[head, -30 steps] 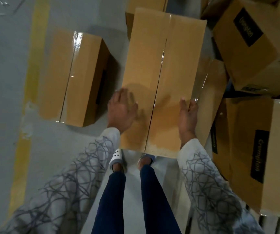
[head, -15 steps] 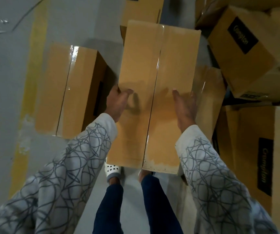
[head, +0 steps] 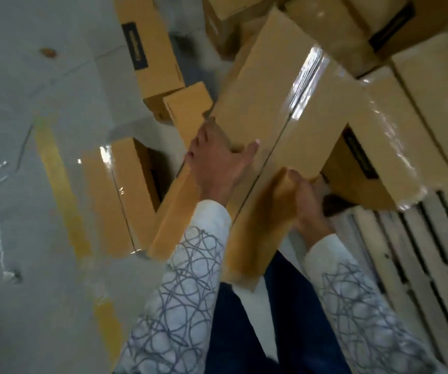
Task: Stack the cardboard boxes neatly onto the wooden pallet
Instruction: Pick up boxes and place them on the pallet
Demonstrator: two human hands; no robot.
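I'm mid-carry with the box [head: 279, 122], left hand [head: 217, 163] clamped over its left edge and right hand [head: 308, 203] gripping its near right side, so next I'd swing it right over the pallet [head: 420, 252] and set it squarely against the stacked boxes [head: 379, 147].

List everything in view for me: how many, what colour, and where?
Held box: one, brown, taped, tilted at centre.
Floor boxes: at least three, brown, left and upper left.
Pallet boxes: at least two, brown, right.
Pallet: one, pale wood, lower right.
Yellow line: one, on the grey floor, left.
Left hand: one, grips the held box's left edge.
Right hand: one, grips its right edge.
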